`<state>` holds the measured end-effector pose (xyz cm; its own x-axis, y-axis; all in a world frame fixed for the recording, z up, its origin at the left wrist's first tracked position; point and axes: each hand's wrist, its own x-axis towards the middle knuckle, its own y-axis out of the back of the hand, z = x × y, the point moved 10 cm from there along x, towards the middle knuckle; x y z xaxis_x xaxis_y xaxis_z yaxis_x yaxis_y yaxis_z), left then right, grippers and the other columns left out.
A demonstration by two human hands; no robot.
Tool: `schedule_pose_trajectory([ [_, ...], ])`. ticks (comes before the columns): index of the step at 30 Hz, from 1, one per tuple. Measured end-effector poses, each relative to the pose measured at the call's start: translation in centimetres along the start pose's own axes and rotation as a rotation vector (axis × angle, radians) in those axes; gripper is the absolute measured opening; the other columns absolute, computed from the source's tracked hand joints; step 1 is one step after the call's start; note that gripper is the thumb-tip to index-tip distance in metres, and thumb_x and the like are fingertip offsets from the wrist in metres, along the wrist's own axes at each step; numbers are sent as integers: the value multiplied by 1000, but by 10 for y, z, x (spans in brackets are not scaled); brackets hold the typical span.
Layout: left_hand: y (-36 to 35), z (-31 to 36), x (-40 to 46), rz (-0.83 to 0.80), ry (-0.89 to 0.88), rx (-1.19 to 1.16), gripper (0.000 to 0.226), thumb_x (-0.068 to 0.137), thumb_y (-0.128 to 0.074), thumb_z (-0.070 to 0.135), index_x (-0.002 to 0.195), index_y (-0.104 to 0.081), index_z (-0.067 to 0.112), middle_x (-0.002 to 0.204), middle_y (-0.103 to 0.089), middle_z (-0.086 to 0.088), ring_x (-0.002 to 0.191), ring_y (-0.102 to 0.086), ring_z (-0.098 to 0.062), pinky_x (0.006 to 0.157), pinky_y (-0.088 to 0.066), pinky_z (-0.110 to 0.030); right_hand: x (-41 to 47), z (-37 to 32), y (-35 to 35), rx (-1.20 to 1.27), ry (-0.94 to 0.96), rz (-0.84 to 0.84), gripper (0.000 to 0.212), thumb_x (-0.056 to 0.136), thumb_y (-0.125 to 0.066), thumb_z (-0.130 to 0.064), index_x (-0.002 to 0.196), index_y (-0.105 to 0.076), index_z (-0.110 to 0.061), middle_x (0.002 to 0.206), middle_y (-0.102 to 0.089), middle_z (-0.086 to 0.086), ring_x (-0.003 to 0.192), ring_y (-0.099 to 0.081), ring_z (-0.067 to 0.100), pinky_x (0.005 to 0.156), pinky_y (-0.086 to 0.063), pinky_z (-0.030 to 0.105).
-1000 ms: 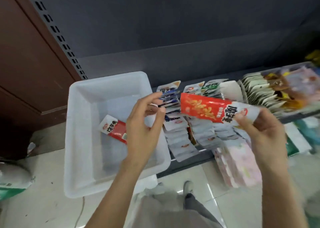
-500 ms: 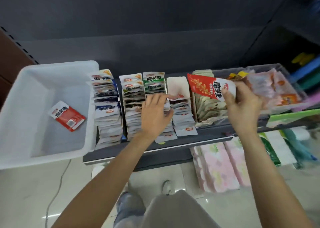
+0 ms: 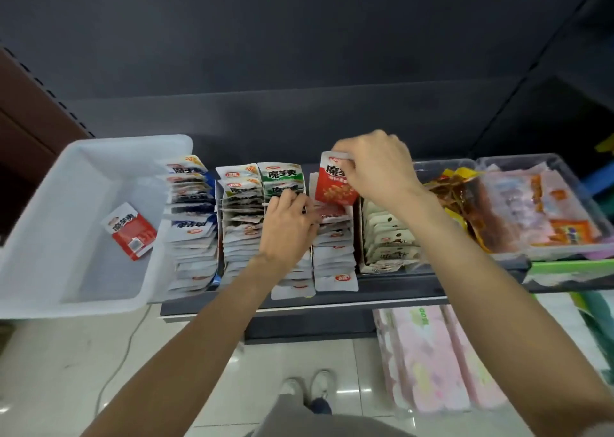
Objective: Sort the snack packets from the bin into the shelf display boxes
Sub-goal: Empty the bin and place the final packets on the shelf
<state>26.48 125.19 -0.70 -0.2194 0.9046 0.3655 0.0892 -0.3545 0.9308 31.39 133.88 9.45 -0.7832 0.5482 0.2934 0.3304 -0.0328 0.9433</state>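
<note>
My right hand [image 3: 377, 166] pinches the top of a red snack packet [image 3: 334, 184] and holds it upright at the back of the fourth display row [image 3: 335, 254] on the shelf. My left hand [image 3: 287, 227] lies on the packets between the green row [image 3: 282, 177] and that red row, fingers curled against them. One more red packet [image 3: 131, 230] lies flat in the white plastic bin [image 3: 46, 204] at the left.
Blue-labelled packets [image 3: 191, 224] and another row [image 3: 239, 217] fill boxes left of my hands. A box of pale packets [image 3: 387, 240] and clear tubs [image 3: 545, 210] of other snacks stand to the right. Pink tissue packs [image 3: 428, 357] sit on the floor below.
My right hand carried the red packet left and down into the back of the fourth row, turning it upright. My left hand slid onto the packets beside that row. The view shifted right.
</note>
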Motion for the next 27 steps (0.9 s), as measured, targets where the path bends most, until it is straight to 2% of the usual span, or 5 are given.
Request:
schedule_pose_trajectory([
  [12, 8, -5, 2, 48, -12, -130, 10, 75, -75, 25, 84, -76, 22, 87, -64, 3, 86, -55, -22, 74, -43, -34, -5, -7, -110, -23, 180, -513, 29, 88, -56, -15, 113, -66, -25, 110, -66, 7, 103, -60, 30, 72, -42, 30],
  [17, 60, -43, -28, 206, 182, -481, 26, 91, -52, 36, 96, -70, 18, 94, -64, 6, 83, -58, -8, 68, -48, -19, -19, 2, -40, 388, 55, -211, 29, 94, -55, -23, 122, -63, -23, 112, -68, -7, 105, -62, 12, 89, -50, 37],
  [21, 104, -118, -95, 455, 458, -863, 14, 93, -50, 26, 95, -64, 25, 92, -65, 15, 84, -61, -5, 73, -45, -16, -27, -43, -8, 706, 73, -96, 20, 94, -57, -22, 111, -68, -25, 100, -69, -16, 92, -62, -4, 82, -45, 13],
  [24, 123, -178, -147, 578, 591, -814, 13, 94, -50, 23, 95, -61, 29, 89, -65, 18, 81, -61, -9, 72, -45, -20, -23, -118, -7, 794, 226, -108, 20, 95, -56, -17, 108, -70, -23, 100, -71, -14, 95, -63, -2, 85, -45, 13],
  [27, 105, -248, -186, 380, 821, -594, 12, 92, -55, 21, 98, -65, 25, 92, -65, 18, 87, -61, -15, 72, -41, -22, -14, -206, -25, 863, 391, -153, 21, 93, -55, -12, 105, -71, -18, 101, -71, -9, 94, -62, 0, 85, -45, 12],
])
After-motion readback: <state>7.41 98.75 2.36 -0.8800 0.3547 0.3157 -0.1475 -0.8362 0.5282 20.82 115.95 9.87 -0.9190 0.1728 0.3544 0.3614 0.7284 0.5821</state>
